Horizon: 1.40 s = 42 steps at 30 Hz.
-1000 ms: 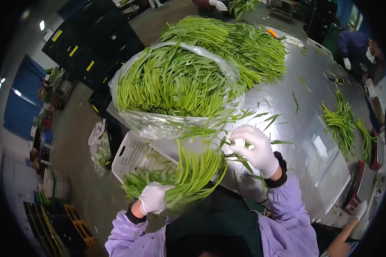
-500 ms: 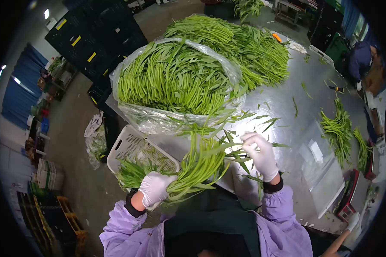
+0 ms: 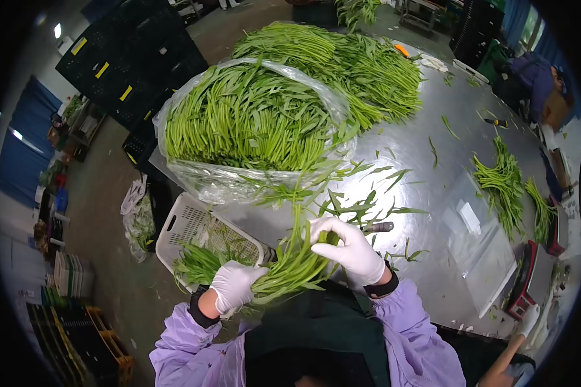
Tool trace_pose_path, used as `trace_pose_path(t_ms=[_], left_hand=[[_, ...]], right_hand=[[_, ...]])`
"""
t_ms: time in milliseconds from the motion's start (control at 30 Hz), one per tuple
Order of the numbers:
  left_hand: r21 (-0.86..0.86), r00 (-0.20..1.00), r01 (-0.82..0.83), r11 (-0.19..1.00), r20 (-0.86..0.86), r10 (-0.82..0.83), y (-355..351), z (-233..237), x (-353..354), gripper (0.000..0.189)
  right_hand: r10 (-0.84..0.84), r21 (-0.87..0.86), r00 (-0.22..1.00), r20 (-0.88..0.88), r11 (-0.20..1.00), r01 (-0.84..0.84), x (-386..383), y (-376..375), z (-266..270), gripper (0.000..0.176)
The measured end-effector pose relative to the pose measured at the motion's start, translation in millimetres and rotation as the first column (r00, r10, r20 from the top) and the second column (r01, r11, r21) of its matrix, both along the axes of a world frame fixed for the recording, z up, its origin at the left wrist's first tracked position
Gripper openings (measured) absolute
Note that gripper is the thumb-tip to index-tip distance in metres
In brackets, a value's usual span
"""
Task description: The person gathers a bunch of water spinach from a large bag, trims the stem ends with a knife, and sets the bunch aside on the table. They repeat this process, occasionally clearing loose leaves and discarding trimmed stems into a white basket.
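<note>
My left hand (image 3: 233,287), in a white glove, is closed round a bunch of green leafy stems (image 3: 287,277) at the lower middle. The leafy ends hang out to its left, over a white basket (image 3: 168,238). My right hand (image 3: 350,251), also gloved, pinches some stems on the right side of the same bunch, thumb and forefinger together. Beyond the hands, a clear plastic bag (image 3: 206,180) holds a large heap of stems (image 3: 245,122). Loose leaves (image 3: 361,206) and a dark handle (image 3: 378,227) lie on the metal table (image 3: 426,187) beside my right hand.
More stems (image 3: 374,77) are piled behind the bag. Small bunches (image 3: 502,184), a plastic sheet (image 3: 474,258) and a red-edged scale (image 3: 523,284) are at the right. Dark crates (image 3: 135,58) stand back left. A co-worker's gloved hand (image 3: 529,320) shows at lower right; another person (image 3: 532,77) bends at upper right.
My right hand has moved left and down from over the loose leaves onto the bunch and now grips stems. A dark handle has come into sight on the table. The view has shifted slightly.
</note>
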<state>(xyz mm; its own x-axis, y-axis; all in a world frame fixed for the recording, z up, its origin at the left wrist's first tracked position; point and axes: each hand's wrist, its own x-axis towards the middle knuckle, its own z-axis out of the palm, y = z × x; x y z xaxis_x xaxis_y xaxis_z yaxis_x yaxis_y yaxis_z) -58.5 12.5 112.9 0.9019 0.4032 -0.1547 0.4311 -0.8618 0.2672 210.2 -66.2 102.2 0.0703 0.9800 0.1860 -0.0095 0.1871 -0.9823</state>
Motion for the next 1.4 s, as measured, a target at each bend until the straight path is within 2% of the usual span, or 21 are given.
trace_pose_path(t_ms=[133,233,300,367,433,500,533,567,700,733,767,800,900,967,1033,1067,1100,1167,1233,1300,1400], left_hand=[[-0.075,1.000,0.000,0.997,-0.016,-0.001,-1,-2,-5,0.043],[-0.100,0.994,0.005,0.995,-0.105,-0.015,-1,3,-8,0.041],[-0.104,0.987,0.007,0.995,-0.158,-0.024,2,5,-9,0.037],[-0.195,0.994,0.023,0.980,-0.102,-0.044,5,6,-14,0.038],[-0.221,0.987,0.042,0.974,-0.142,-0.075,7,-8,-22,0.039],[-0.305,0.984,0.033,0.952,-0.158,-0.085,8,-8,-20,0.042],[-0.304,0.982,0.043,0.952,-0.162,-0.096,8,-6,-18,0.042],[-0.305,0.988,0.016,0.952,-0.142,-0.063,5,1,-11,0.041],[-0.251,0.991,-0.027,0.968,-0.134,-0.007,6,2,-15,0.035],[-0.223,0.991,-0.043,0.974,-0.136,0.012,6,0,-18,0.033],[-0.221,0.991,-0.045,0.974,-0.134,0.016,5,-1,-19,0.033],[-0.206,0.989,-0.073,0.976,-0.144,0.043,4,-2,-21,0.033],[-0.174,0.989,-0.099,0.980,-0.130,0.077,4,1,-13,0.032],[-0.166,0.991,-0.112,0.980,-0.091,0.097,4,1,-8,0.031],[-0.186,0.990,-0.118,0.975,-0.099,0.101,5,2,-6,0.030],[-0.208,0.989,-0.125,0.970,-0.106,0.104,6,2,-5,0.029],[-0.206,0.989,-0.118,0.971,-0.110,0.097,7,2,-4,0.029],[-0.298,0.988,-0.128,0.946,-0.122,0.095,7,2,-4,0.031],[-0.341,0.987,-0.132,0.931,-0.134,0.090,7,1,-7,0.029],[-0.354,0.989,-0.090,0.931,-0.142,0.042,9,-3,-13,0.028],[-0.295,0.999,-0.035,0.955,-0.030,0.028,8,0,-13,0.025]], right_hand=[[0.049,-0.109,0.997,0.063,0.993,-0.042,8,-2,0,0.016],[0.266,-0.366,0.934,0.237,0.915,-0.167,19,-3,1,0.022],[0.318,-0.311,0.889,0.329,0.926,-0.216,27,-2,-9,0.019],[0.479,-0.070,0.831,0.285,0.875,-0.480,31,-3,-12,0.016],[0.506,-0.063,0.835,0.216,0.861,-0.505,29,-4,-7,0.012],[0.338,-0.165,0.924,-0.179,0.915,-0.367,23,-5,-8,0.008],[0.349,-0.056,0.906,-0.240,0.927,-0.371,24,-1,-16,0.011],[0.283,-0.073,0.866,-0.413,0.937,-0.341,24,-1,-10,0.007],[0.320,0.094,0.806,-0.497,0.944,-0.317,53,-2,-10,0.010],[0.134,-0.030,0.969,-0.209,0.989,-0.144,61,-5,-5,0.014],[-0.051,-0.092,0.992,0.119,0.994,0.062,65,-6,-1,0.019],[-0.285,0.137,0.844,0.453,0.958,0.250,59,-8,-5,0.027],[-0.153,0.047,0.927,0.343,0.988,0.145,18,-18,0,0.040],[-0.063,-0.050,0.860,0.506,0.994,0.102,-1,-18,-5,0.042],[-0.105,0.006,0.845,0.524,0.993,0.120,-11,-9,-22,0.031],[0.023,-0.203,0.967,0.253,0.979,0.030,-13,-5,-23,0.027],[0.100,-0.367,0.993,-0.062,0.923,-0.116,-14,-3,-22,0.024],[0.097,-0.371,0.989,-0.112,0.919,-0.132,-8,-3,-16,0.020],[0.212,-0.350,0.872,-0.442,0.854,-0.385,5,-5,-13,0.021],[0.367,-0.276,0.772,-0.519,0.782,-0.558,20,-10,-12,0.021],[0.315,-0.173,0.691,-0.650,0.824,-0.539,32,-25,-4,0.016]])
